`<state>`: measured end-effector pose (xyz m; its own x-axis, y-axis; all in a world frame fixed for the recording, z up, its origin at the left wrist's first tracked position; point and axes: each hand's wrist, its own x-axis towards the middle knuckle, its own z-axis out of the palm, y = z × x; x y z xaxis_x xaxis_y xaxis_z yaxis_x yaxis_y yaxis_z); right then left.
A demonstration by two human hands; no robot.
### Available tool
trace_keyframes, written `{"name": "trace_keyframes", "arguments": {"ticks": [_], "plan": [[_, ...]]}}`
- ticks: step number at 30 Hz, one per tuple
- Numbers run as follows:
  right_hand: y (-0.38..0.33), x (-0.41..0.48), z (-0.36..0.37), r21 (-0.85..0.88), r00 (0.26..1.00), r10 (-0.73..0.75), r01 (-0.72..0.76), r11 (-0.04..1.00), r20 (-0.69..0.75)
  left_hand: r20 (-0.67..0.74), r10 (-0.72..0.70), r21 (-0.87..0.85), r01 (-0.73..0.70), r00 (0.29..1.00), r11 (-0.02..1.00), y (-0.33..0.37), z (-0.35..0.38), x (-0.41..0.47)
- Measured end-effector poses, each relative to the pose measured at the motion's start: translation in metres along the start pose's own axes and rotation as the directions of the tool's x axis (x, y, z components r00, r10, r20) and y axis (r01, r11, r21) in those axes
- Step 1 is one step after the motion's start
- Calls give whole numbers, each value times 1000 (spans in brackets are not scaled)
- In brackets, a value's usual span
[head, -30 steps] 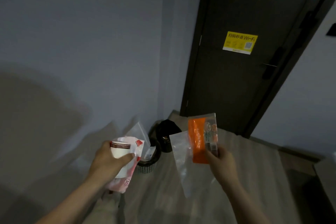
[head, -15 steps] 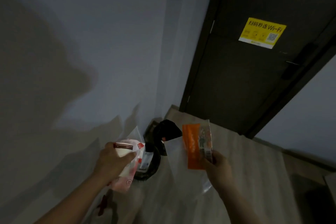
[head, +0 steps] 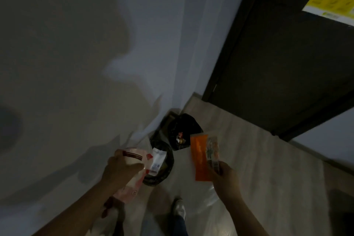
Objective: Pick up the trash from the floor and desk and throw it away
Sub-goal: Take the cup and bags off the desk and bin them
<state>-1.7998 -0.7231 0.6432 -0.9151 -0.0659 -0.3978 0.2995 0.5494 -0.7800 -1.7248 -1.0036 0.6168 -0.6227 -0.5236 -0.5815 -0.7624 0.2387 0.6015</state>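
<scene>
The left hand [head: 122, 168] is curled round a cup [head: 134, 156] and a pink wrapper, just at the rim of the bin [head: 170, 163]. The right hand [head: 226, 176] pinches an orange packet [head: 200, 159], held beside the bin. Each load should be squarely over the opening before release — left first, being nearer — since light plastic could drift onto the floor [head: 249, 159].

Pale floor [head: 258, 159], 1 black bin [head: 171, 161], black bag [head: 184, 124] beside
</scene>
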Motion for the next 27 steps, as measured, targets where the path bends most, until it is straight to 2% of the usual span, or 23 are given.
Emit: {"name": "trace_keyframes", "arguments": {"ticks": [8, 13, 17, 23, 27], "plan": [[17, 125, 3, -144, 987, 56, -34, 989, 152, -45, -174, 14, 175, 984, 985, 24, 60, 66], [45, 187, 31, -209, 966, 103, -53, 976, 237, -9, -276, 39, 277, 961, 960, 15, 94, 120], [74, 230, 61, -211, 954, 157, -103, 972, 256, -21, -299, 114, 299, 954, 947, -10, 127, 179], [133, 272, 102, -270, 957, 154, -84, 959, 248, -25, -325, 196, 323, 946, 926, -55, 178, 256], [167, 292, 125, -298, 958, 163, -88, 950, 236, -9, -262, 116, 261, 965, 958, -81, 204, 299]]}}
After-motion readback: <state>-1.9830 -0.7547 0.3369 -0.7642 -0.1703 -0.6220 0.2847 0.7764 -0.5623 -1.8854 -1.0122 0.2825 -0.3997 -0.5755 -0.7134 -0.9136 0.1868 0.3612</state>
